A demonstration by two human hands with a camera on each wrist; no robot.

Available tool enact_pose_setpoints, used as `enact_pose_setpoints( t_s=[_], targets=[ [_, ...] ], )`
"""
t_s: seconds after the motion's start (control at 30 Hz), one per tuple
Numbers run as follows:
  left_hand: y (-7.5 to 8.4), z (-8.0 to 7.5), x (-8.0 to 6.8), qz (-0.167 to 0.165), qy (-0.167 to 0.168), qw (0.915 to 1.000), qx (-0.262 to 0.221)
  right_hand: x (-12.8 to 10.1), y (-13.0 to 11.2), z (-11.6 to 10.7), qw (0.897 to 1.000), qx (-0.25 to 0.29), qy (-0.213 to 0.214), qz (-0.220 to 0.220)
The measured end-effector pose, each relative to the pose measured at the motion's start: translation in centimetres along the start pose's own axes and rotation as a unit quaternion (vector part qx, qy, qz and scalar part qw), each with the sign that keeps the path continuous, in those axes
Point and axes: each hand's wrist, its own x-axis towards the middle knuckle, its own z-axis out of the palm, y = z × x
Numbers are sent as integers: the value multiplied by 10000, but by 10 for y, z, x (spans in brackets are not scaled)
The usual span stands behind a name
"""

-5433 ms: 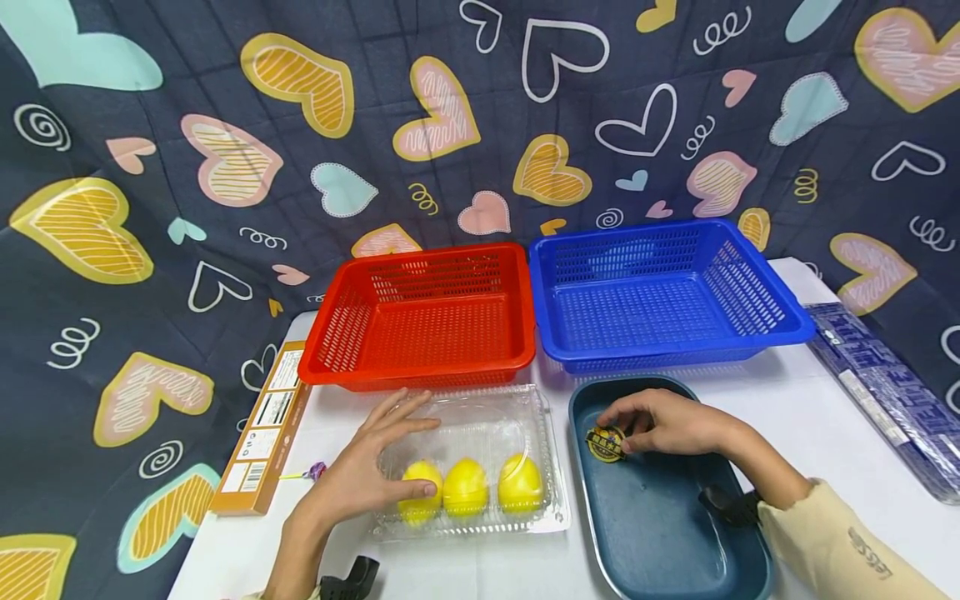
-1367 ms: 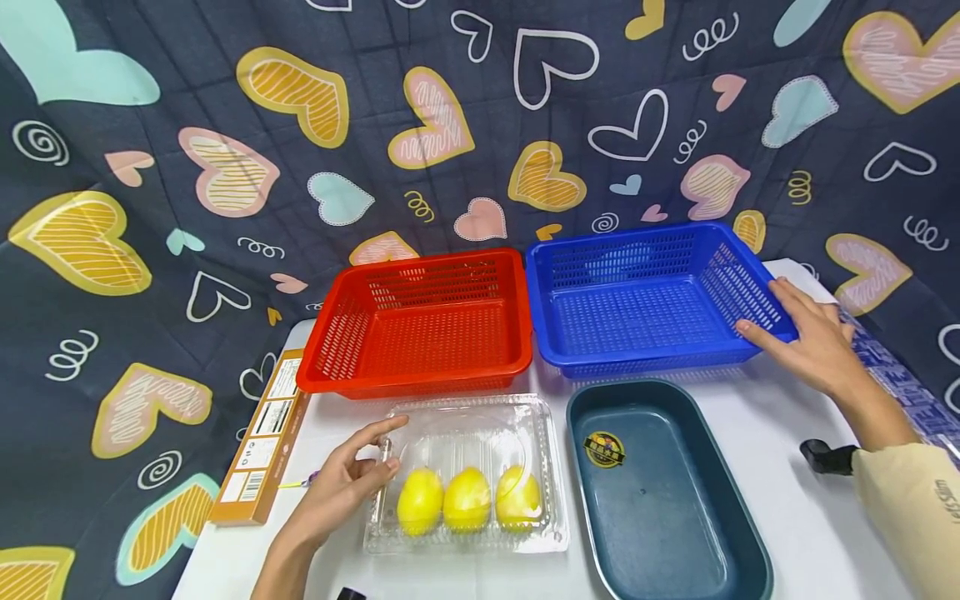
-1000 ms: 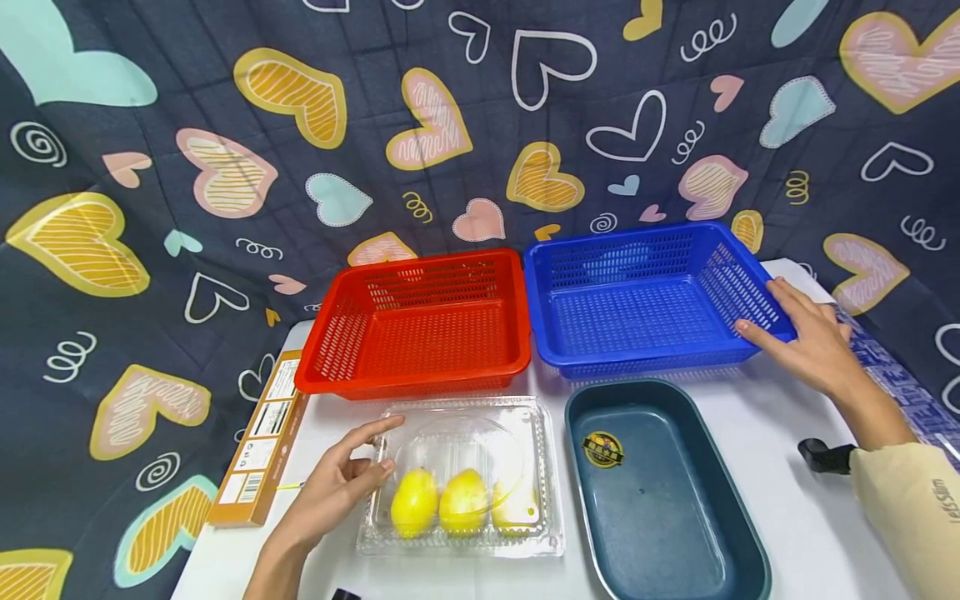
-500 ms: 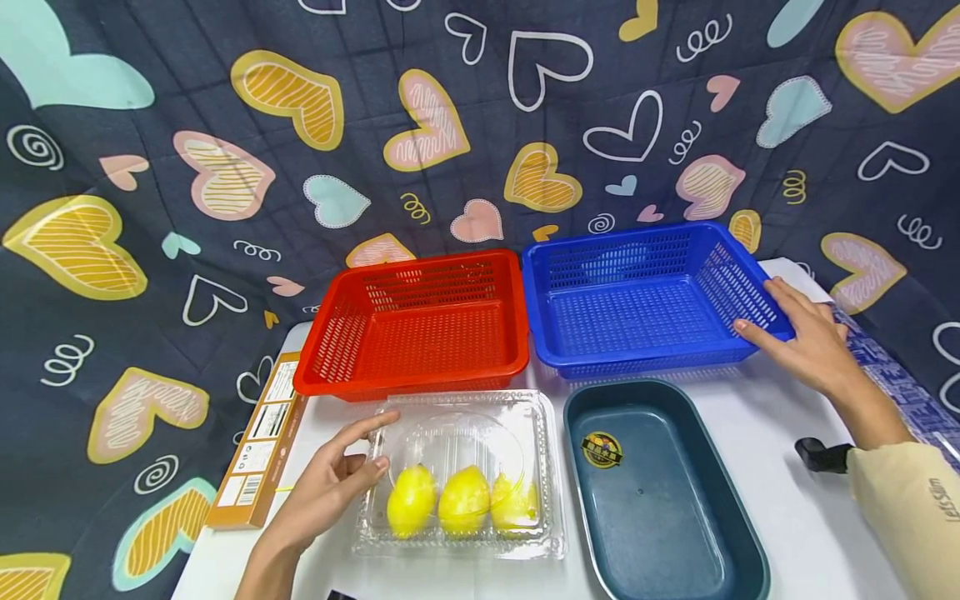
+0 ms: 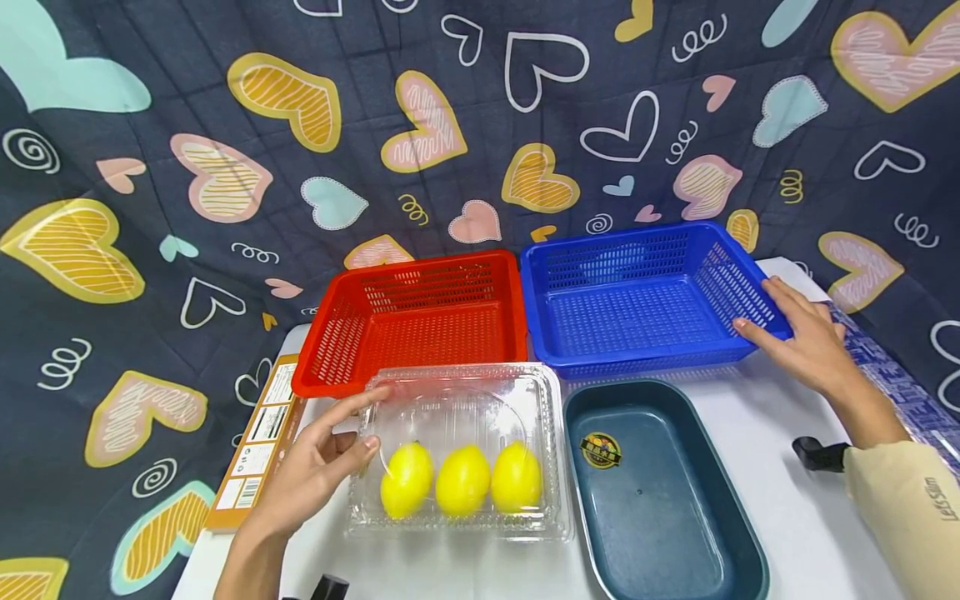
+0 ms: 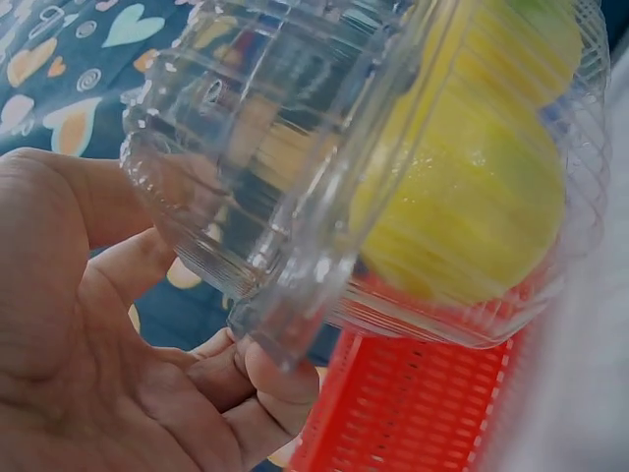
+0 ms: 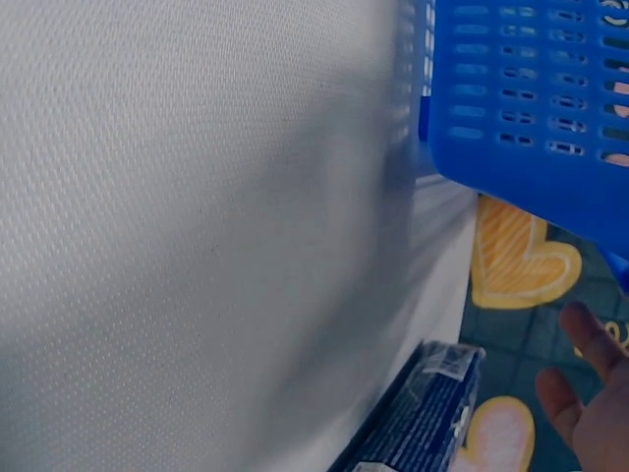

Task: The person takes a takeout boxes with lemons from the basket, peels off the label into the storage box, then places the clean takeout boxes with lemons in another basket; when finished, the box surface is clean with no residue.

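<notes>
A: Nearest thing — the clear clamshell box with three lemons inside, at the near left of the white counter. The left hand pinches its left edge, thumb under, fingers on the lid.

B: And the right hand?

A: Farther right — fingers straight, resting on the blue basket rim. The dark tray sits near right, the red basket behind the box.
</notes>
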Motion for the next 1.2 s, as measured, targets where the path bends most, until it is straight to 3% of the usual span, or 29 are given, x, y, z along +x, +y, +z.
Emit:
enact_pose_setpoints(
  t_s=[0.27,0.67,1.2],
  targets=[
    [11,-4,13,499,163,9984,233,0,0,0,10000,6,-6,11],
    [34,3,40,275,166,9994,111,-1,1,0,9998,153,82,-16],
    [55,19,85,653,168,9974,-256,0,-3,1,9995,266,186,-41]
  ],
)
